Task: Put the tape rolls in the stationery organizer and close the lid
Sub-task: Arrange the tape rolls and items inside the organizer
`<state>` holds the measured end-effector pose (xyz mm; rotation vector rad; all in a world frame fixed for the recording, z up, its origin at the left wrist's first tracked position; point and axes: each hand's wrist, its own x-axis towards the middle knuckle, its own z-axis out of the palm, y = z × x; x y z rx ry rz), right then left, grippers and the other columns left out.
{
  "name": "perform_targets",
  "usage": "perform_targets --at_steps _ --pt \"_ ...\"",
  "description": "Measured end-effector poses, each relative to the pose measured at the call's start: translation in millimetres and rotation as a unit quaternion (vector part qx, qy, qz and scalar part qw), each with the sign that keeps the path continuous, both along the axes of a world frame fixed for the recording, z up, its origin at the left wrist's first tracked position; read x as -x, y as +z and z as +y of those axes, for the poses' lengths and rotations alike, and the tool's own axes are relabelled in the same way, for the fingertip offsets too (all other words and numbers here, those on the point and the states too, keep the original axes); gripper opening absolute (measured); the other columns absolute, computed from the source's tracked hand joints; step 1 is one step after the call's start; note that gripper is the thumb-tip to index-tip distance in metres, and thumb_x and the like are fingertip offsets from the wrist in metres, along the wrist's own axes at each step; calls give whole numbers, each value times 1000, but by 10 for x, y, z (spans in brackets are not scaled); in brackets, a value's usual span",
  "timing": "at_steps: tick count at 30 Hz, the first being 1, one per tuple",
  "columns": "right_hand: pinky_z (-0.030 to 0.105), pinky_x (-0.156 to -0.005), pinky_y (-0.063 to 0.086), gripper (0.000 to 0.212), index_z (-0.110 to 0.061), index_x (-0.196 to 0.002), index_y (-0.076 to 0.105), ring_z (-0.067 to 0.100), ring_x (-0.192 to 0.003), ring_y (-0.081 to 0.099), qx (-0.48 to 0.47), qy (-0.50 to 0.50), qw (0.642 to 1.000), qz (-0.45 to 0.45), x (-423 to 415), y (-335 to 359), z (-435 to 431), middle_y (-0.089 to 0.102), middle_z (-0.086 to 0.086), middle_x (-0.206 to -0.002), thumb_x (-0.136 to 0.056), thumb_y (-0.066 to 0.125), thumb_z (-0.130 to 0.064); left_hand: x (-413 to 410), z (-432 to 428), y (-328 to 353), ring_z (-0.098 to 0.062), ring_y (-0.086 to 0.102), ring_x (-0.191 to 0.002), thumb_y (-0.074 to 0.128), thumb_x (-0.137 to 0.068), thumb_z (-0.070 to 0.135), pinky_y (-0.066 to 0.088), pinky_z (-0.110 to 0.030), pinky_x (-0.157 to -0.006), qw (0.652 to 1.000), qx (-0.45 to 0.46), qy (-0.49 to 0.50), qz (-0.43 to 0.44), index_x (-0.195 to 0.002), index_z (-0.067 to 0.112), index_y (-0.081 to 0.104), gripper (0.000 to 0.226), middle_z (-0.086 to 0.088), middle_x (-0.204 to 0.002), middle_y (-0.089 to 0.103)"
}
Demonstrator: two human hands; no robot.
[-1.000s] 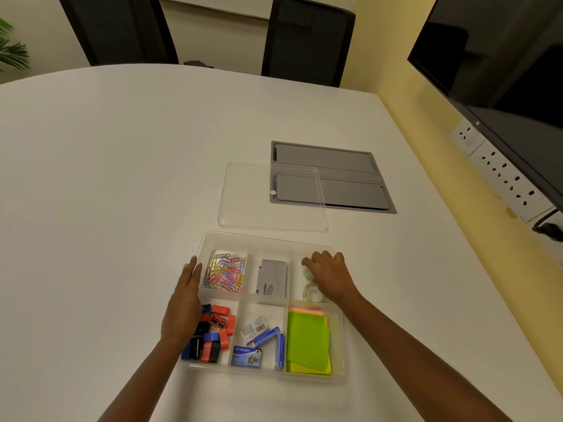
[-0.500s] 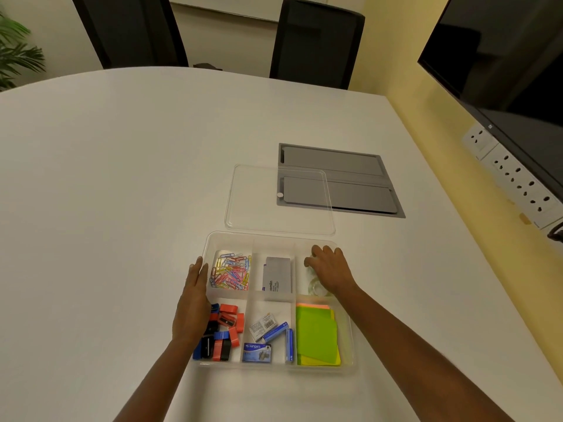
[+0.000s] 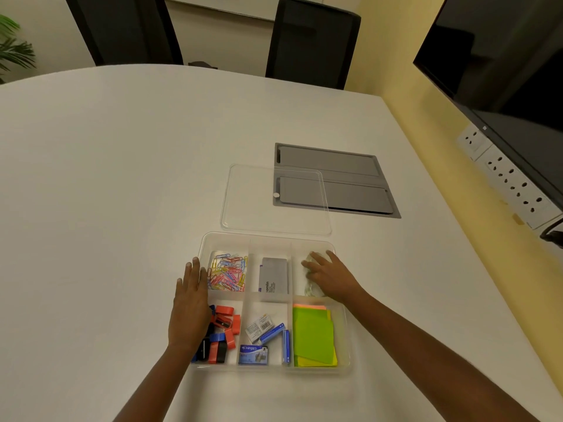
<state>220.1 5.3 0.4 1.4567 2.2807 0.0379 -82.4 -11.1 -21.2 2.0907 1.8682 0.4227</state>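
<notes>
Head view. A clear organizer point(image 3: 342, 324) is seen on a white table point(image 3: 122, 178), open, divided into six compartments in two rows of three.

Far row: paper clips point(image 3: 228, 272) of mixed colours at left; a grey box point(image 3: 273, 279) in the middle; tape rolls point(image 3: 311, 288) at right, clear and only partly seen under the right hand point(image 3: 330, 277). How many rolls are there cannot be told.

Near row: red, blue and black sharpeners point(image 3: 222, 336) at left; small staple boxes point(image 3: 265, 339) in the middle; green and yellow sticky notes point(image 3: 313, 336) at right.

The right hand is laid palm down in the far right compartment, fingers spread loosely over the tape. Contact with the rolls is seen, but whether anything is clamped cannot be told, as the fingertips are blurred against the clear plastic.

The left hand point(image 3: 190, 306) is laid flat along the organizer's left wall, fingers straight and together, nothing held. Its palm partly covers the near left compartment.

The lid point(image 3: 253, 202) is seen lying flat on the table just beyond the organizer, apart from it. Its far right corner overlaps a grey panel point(image 3: 359, 184) set into the tabletop.

Beyond the table two dark chairs point(image 3: 310, 41) are noted. A dark screen point(image 3: 502, 71) and a strip of sockets point(image 3: 511, 184) are on the yellow wall at right. Plant leaves point(image 3: 12, 47) are seen at the far left edge.
</notes>
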Motion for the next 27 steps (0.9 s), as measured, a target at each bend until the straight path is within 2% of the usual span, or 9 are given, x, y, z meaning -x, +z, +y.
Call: perform_targets --at_steps 4,6,8,11,13,17,21,25,27 --pt "41 -119 16 50 -20 -137 43 25 -148 7 -20 -76 990 117 -40 16 -103 15 3 -159 -91 52 -4 -9 -25 4 -39 14 -141 55 -77 -11 10 -49 -113 997 -41 -40 43 -138 0 24 70 -23 -151 19" --pt "35 -117 25 57 -18 -138 41 24 -148 11 -59 -133 969 202 -53 35 -191 18 4 -158 -87 55 3 -1 -23 -1 -39 16 -140 55 -78 -7 11 -49 -114 996 -38 -58 51 -138 1 25 68 -22 -150 22" --pt "32 -116 27 51 -14 -136 44 23 -146 17 -86 -187 946 249 -47 62 -317 26 4 -156 -88 50 5 30 -12 -13 -36 10 -142 50 -84 -1 8 -46 -116 996 -21 -76 40 -140 4 22 63 -20 -152 18" --pt "42 -120 16 37 -8 -120 60 27 -140 35 -127 -179 947 236 -36 7 -520 48 11 -143 -87 50 7 105 -10 -28 -34 10 -143 45 -89 5 9 -43 -117 994 -8 -108 18 -139 4 26 53 -18 -152 21" --pt "48 -119 9 37 -5 -111 66 29 -132 46 -133 -163 948 239 -7 0 -591 60 16 -130 -81 52 13 129 -28 -14 -33 12 -143 44 -91 8 10 -43 -117 993 -5 -117 11 -138 5 28 50 -17 -151 24" --pt "41 -121 2 53 -19 -129 53 12 -135 37 -50 -141 962 229 128 78 -545 52 4 -137 -85 42 9 120 -41 4 -33 10 -144 44 -89 2 11 -44 -118 993 -8 -114 8 -139 5 27 53 -17 -152 23" --pt "42 -119 9 37 -20 -128 53 17 -145 17 10 -56 990 126 190 87 -393 34 -1 -153 -98 34 -9 119 -40 5 -31 13 -143 50 -86 -2 14 -45 -118 995 -10 -101 12 -138 7 30 56 -15 -151 28" --pt "39 -106 29 34 -18 -124 57 21 -136 33 42 -23 998 50 160 176 -252 47 1 -145 -98 35 -11 106 -44 -8 -27 16 -144 57 -83 -1 23 -46 -115 997 5 -71 -3 -137 11 34 60 -12 -151 30" --pt "40 -101 34 33 -18 -125 56 23 -131 38 45 -6 999 29 153 193 -227 49 2 -142 -98 37 -12 108 -47 -3 -25 17 -144 57 -82 -4 32 -48 -111 999 17 -42 -29 -136 12 36 60 -10 -151 29"
